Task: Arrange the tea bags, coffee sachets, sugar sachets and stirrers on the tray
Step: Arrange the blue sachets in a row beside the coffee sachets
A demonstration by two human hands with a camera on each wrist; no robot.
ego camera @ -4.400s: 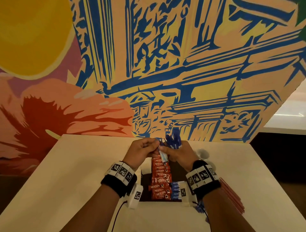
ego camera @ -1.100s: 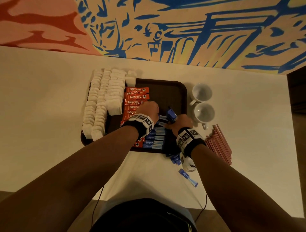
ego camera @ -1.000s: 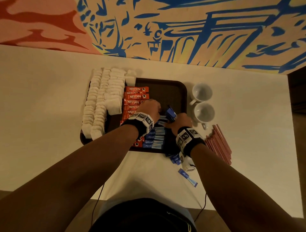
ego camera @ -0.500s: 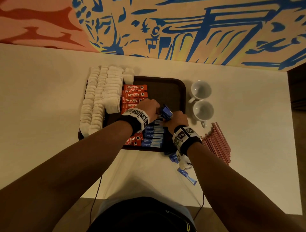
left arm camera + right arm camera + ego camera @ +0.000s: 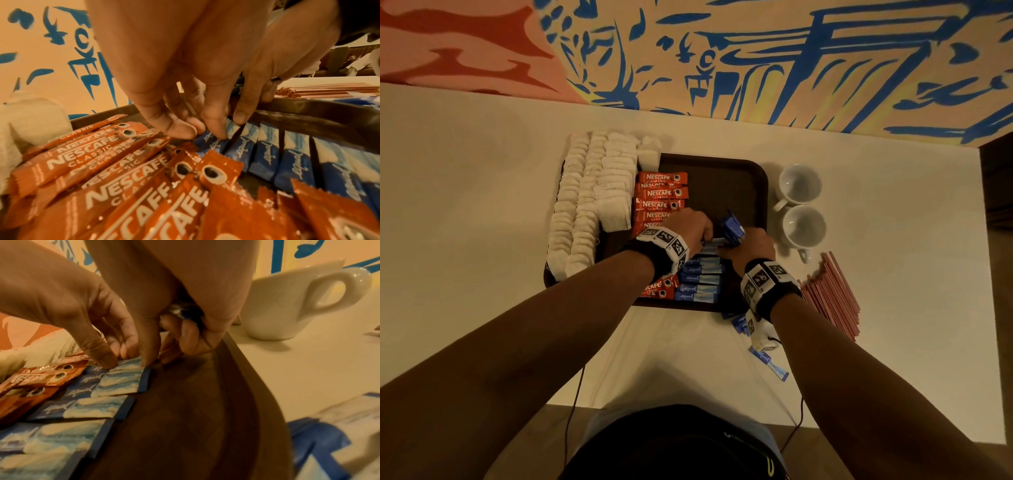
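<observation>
Left hand fingers pinched together on topmost blue sugar sachet of the row on the tray. Right hand clamped on a sachet bunch, mostly hidden in the fist. Coffee sachets partly covered by left wrist. Tea bags overhang tray's left edge. Stirrers, two cups on white table toward its right edge; mural wall behind.

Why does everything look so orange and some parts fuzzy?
Head view: warm, dim light tints the white table yellowish, and the wide lens bends its edges. Right wrist view: the blue sachets nearest the camera are blurred, while the cup looks fairly sharp. Left wrist view: the left hand looms large, and the red sachets shine with small glints.
</observation>
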